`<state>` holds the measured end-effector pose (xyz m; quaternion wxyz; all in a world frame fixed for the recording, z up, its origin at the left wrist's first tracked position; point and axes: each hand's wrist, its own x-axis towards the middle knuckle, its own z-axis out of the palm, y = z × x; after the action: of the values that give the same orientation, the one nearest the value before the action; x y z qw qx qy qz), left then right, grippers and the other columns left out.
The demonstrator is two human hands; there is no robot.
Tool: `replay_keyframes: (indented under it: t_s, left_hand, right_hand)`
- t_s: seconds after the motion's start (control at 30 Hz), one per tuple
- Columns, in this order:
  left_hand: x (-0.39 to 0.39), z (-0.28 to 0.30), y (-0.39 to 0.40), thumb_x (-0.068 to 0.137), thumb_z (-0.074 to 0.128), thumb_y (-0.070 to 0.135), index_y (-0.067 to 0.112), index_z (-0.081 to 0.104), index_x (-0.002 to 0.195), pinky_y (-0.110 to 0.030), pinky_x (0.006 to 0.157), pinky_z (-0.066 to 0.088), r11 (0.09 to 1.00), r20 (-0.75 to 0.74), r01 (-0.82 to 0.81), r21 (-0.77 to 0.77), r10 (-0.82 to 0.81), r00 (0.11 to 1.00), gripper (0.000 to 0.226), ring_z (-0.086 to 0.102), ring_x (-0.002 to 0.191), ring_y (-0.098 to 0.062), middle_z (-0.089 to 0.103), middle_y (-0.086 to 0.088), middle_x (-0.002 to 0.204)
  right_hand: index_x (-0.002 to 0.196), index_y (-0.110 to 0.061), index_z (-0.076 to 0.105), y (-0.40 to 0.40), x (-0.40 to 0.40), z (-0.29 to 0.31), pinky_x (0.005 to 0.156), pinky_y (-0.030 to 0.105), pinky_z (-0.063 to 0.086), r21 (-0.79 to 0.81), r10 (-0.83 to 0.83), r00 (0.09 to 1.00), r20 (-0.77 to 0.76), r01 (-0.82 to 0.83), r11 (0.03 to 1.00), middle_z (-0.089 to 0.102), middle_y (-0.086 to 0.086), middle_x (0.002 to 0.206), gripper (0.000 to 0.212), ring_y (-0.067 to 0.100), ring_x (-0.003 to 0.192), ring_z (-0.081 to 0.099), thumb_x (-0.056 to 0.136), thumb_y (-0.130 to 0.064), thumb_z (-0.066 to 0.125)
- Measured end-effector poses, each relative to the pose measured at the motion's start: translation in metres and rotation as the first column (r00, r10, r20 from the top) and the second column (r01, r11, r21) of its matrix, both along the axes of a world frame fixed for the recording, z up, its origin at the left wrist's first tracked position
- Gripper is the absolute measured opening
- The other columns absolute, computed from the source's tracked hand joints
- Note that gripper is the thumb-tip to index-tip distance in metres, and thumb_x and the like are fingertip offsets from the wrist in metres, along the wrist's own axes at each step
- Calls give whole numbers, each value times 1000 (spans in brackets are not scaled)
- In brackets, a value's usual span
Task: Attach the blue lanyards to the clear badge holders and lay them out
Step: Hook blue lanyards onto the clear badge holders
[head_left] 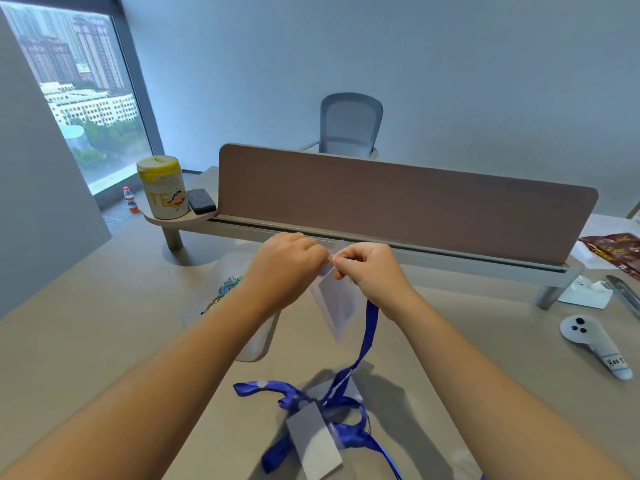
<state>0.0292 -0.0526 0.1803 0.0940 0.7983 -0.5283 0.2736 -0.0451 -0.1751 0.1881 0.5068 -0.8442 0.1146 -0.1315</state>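
Observation:
Both hands are raised above the desk (104, 341), fingertips meeting at the top edge of a clear badge holder (337, 303) that hangs tilted below them. My left hand (285, 263) pinches the holder's top. My right hand (372, 268) pinches the end of a blue lanyard (369, 334), whose strap drops to the desk. Near the front edge lies another badge holder (313, 441) among loops of blue lanyard (273, 388). The clip itself is hidden by my fingers.
A brown divider panel (398, 202) runs across the back. A yellow-lidded canister (161, 187) and an eraser (201, 200) stand on a raised shelf at left. A white controller (595, 344), packets and a tool lie at right. A pile of small clips (228, 289) sits left of my forearm.

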Motion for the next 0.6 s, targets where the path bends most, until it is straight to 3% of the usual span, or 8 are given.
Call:
replay_keyframes:
  t_s: [0.07, 0.17, 0.27, 0.4, 0.47, 0.6]
  left_hand:
    - [1, 10, -1, 49, 87, 19, 10, 69, 62, -23, 47, 53, 999, 37, -17, 33, 16, 999, 24, 64, 46, -18, 71, -5, 55]
    - [1, 25, -3, 54, 84, 21, 10, 67, 58, -17, 42, 48, 998, 105, -47, 32, 44, 993, 20, 58, 40, -14, 67, -3, 49]
    - [2, 34, -6, 66, 77, 16, 8, 67, 58, -18, 41, 46, 995, 57, -80, -54, 83, 995, 15, 59, 40, -17, 67, -5, 50]
    - [-1, 53, -10, 86, 54, 18, 2, 68, 87, -27, 60, 42, 955, -188, -170, -243, 126, 974, 21, 65, 73, -28, 72, -14, 83]
    - [2, 64, -10, 91, 46, 19, 5, 66, 99, -25, 67, 38, 935, -225, -181, -304, 114, 968, 25, 62, 85, -25, 71, -12, 96]
    - [7, 79, -9, 91, 44, 20, 7, 65, 101, -23, 69, 37, 928, -225, -183, -324, 112, 968, 26, 61, 88, -22, 70, -10, 100]
  right_hand:
    - [58, -19, 55, 0, 2, 10, 59, 19, 42, -7, 6, 999, 32, -6, 1000, 54, -4, 61, 33, 9, 59, 46, 90, -11, 51]
    - [62, -12, 54, 2, 6, 21, 54, 15, 40, -65, 2, 998, 60, 2, 998, 51, 1, 61, 29, 10, 57, 44, 90, -11, 50]
    - [73, -6, 56, 4, 11, 31, 60, 27, 41, -137, -16, 997, 76, 27, 990, 50, 8, 66, 19, 13, 58, 42, 90, -14, 51]
    - [60, -16, 50, 5, 18, 51, 64, 31, 42, -147, -40, 994, 107, 55, 988, 50, 3, 63, 28, 14, 60, 43, 87, -16, 53]
    - [59, -20, 51, 4, 20, 63, 65, 32, 42, -138, -37, 991, 127, 54, 989, 52, 3, 65, 28, 14, 61, 44, 87, -16, 54]
    - [66, -12, 57, 7, 24, 79, 62, 27, 40, -138, -28, 984, 175, 52, 989, 50, 0, 62, 20, 12, 59, 43, 86, -15, 55]
